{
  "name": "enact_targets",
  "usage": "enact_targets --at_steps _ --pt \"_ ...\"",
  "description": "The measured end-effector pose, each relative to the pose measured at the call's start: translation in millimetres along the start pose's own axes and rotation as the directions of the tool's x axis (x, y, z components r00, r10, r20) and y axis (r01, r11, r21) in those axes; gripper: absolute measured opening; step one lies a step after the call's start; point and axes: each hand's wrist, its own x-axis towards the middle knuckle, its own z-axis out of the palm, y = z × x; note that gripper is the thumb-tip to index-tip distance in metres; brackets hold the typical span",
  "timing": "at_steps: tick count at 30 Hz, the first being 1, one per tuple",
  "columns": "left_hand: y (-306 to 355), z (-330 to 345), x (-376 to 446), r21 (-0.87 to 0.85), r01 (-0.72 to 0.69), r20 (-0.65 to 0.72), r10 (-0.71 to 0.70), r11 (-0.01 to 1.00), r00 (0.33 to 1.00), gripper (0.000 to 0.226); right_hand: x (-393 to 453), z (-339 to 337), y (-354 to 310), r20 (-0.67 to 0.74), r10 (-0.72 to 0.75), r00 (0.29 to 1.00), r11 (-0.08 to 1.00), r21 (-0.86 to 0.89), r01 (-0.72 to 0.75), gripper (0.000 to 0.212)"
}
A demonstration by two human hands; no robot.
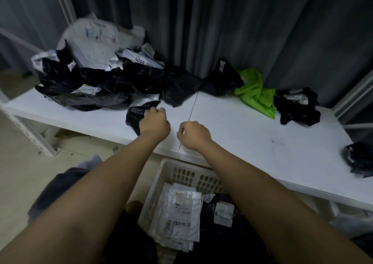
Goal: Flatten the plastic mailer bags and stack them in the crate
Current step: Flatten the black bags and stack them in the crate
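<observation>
A heap of crumpled black and white mailer bags (96, 78) lies at the back left of the white table (242, 134). My left hand (155, 121) grips a black mailer bag (134, 117) at the heap's front edge. My right hand (192, 134) hovers beside it over the table, fingers curled, holding nothing that shows. Below the table's front edge stands a white slotted crate (181, 175) with flattened white bags (177, 213) and black bags (218, 223) stacked inside.
A green bag (256, 91) and more black bags (296, 106) lie along the back right of the table; another black bag (361, 158) sits at the right edge. Dark curtains hang behind. Dark cloth lies on the floor at the left.
</observation>
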Motion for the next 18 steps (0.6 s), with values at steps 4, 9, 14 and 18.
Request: enact_targets --at_steps 4,9,14,18 --pt "-20 -4 29 0.014 0.067 -0.075 -0.066 0.998 0.995 0.055 32 -10 -17 -0.046 -0.03 0.999 0.999 0.014 0.031 0.021" --pt "-37 11 54 0.02 0.197 -0.027 -0.196 0.98 0.98 0.078 65 -9 -22 -0.056 -0.019 0.998 0.999 0.034 0.021 0.021" --pt "-47 18 66 -0.015 0.196 0.029 -0.196 0.98 0.98 0.051 85 -2 -17 -0.033 0.01 0.999 0.997 0.075 -0.008 0.021" --pt "-47 11 63 -0.102 0.152 0.003 -0.152 0.983 0.988 0.037 92 -1 -10 -0.023 0.032 0.999 0.995 0.091 -0.03 0.02"
